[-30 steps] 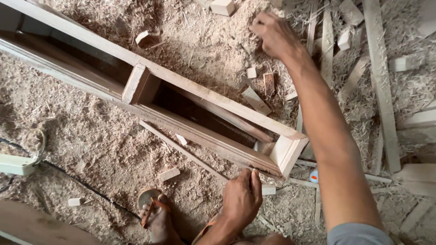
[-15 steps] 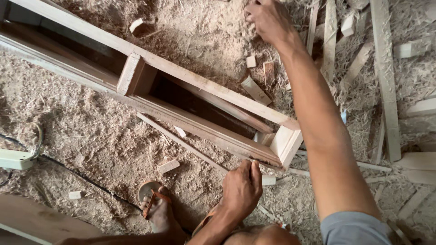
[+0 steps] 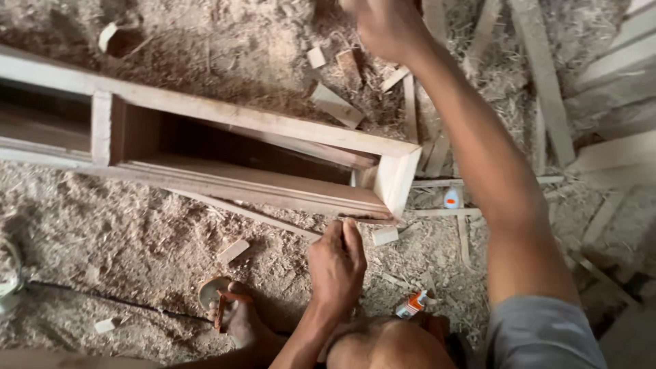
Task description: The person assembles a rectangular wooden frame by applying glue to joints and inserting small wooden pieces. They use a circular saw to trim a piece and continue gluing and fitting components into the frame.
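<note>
Sawdust [image 3: 116, 232] covers the floor across the whole frame, pale and thick. At the bottom edge, near the middle, a bent knee [image 3: 386, 345] shows, and left of it a foot [image 3: 239, 321] in an orange-strapped sandal. Just right of the knee lies a small orange-and-white tube [image 3: 412, 304].

Above the knee, the left hand [image 3: 337, 263] rests low centre, fingers held together and pointing up toward the corner of the frame [image 3: 273, 188]; its fingertips are at or just under the frame's lower rail, and whether it grips anything I cannot tell. A small wood block [image 3: 385, 236] lies just right of those fingertips, and another offcut [image 3: 233, 251] sits to the left in the sawdust.

The frame, a long box of light wood with a dark inside, runs from the left edge to right of centre, with a cross piece at upper left. A small white bottle [image 3: 452, 198] lies just right of its end.

The right arm reaches up the right-centre of the frame; the right hand [image 3: 386, 24] is at the top edge, partly cut off and blurred, among loose wooden strips [image 3: 547, 89] and chips. Its grip cannot be told.
</note>
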`<state>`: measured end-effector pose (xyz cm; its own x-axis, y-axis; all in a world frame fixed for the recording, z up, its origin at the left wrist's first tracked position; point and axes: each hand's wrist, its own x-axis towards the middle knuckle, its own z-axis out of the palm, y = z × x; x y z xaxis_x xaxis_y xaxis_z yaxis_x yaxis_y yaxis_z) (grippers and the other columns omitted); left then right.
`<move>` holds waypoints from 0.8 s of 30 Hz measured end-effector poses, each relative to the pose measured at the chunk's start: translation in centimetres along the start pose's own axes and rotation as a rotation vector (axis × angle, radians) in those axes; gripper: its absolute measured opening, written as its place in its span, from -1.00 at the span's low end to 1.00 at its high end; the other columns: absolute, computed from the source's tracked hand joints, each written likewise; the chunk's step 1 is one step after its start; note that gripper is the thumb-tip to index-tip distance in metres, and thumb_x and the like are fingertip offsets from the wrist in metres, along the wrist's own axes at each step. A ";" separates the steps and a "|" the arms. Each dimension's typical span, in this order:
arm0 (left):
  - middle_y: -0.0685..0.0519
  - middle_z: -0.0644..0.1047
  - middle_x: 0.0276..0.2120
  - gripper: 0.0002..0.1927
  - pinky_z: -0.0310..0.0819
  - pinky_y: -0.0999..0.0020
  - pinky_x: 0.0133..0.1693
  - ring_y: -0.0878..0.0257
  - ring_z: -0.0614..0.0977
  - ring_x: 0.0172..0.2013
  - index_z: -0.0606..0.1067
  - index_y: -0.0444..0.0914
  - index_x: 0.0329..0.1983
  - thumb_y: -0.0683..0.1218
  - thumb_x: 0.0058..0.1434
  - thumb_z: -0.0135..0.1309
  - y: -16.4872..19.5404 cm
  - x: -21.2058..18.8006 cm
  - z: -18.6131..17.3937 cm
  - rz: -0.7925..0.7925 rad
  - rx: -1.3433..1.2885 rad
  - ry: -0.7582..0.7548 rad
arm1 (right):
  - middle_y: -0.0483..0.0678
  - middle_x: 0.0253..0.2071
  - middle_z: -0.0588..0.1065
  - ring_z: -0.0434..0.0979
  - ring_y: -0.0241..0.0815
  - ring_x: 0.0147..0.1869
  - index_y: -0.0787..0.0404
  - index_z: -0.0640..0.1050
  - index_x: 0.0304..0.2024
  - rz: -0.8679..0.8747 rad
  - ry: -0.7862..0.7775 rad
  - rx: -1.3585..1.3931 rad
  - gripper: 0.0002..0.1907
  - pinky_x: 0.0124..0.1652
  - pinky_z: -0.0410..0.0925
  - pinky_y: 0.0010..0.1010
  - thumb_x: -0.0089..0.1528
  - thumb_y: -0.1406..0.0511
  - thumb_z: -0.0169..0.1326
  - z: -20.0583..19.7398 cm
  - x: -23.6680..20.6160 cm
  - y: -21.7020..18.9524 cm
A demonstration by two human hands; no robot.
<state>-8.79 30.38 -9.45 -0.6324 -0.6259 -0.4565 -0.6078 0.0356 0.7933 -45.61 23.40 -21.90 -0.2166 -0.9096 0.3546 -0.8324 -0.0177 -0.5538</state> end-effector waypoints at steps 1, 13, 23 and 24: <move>-0.01 0.41 -0.81 -0.61 0.17 0.29 -0.80 0.30 0.38 -0.83 0.42 -0.29 -0.53 -0.09 0.45 -0.11 -0.2 0.0 0.1 0.019 -0.002 0.003 | -0.08 -0.33 0.38 0.40 -0.30 -0.31 0.29 0.40 -0.11 0.112 -0.007 0.073 -0.85 -0.37 0.33 -0.48 0.56 0.37 -0.15 -1.9 -2.3 -1.7; 0.06 0.36 -0.81 -0.57 0.15 0.44 -0.85 0.39 0.32 -0.84 0.39 -0.26 -0.49 -0.05 0.51 -0.27 -3.2 0.0 1.6 0.166 0.105 -0.009 | 0.04 -0.27 0.48 0.40 -0.25 -0.36 0.30 0.53 -0.22 0.200 0.220 -0.061 -0.95 -0.44 0.35 -0.51 0.36 0.43 0.13 -5.8 -18.4 -15.2; 0.04 0.42 -0.76 -0.55 0.27 0.34 -0.75 0.35 0.43 -0.76 0.39 -0.26 -0.54 -0.02 0.48 -0.18 -0.5 -0.2 0.5 0.092 -0.032 -0.030 | 0.05 -0.05 0.60 0.40 -0.44 -0.48 0.24 0.58 -0.19 0.597 0.347 0.629 -0.95 -0.57 0.34 -0.58 0.33 0.37 0.17 -5.2 -18.7 -15.8; 0.03 0.42 -0.76 -0.55 0.24 0.33 -0.74 0.33 0.42 -0.76 0.39 -0.27 -0.56 -0.03 0.48 -0.18 -0.5 -0.3 0.5 0.080 -0.012 -0.027 | 0.05 -0.02 0.61 0.42 -0.47 -0.47 0.23 0.57 -0.18 0.631 0.359 0.701 -0.95 -0.55 0.37 -0.59 0.35 0.36 0.16 -5.0 -18.8 -16.1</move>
<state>-8.57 30.90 -9.91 -0.6914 -0.6002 -0.4023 -0.5491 0.0746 0.8324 -30.72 42.82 -15.88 -0.7513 -0.6598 -0.0143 -0.0503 0.0789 -0.9956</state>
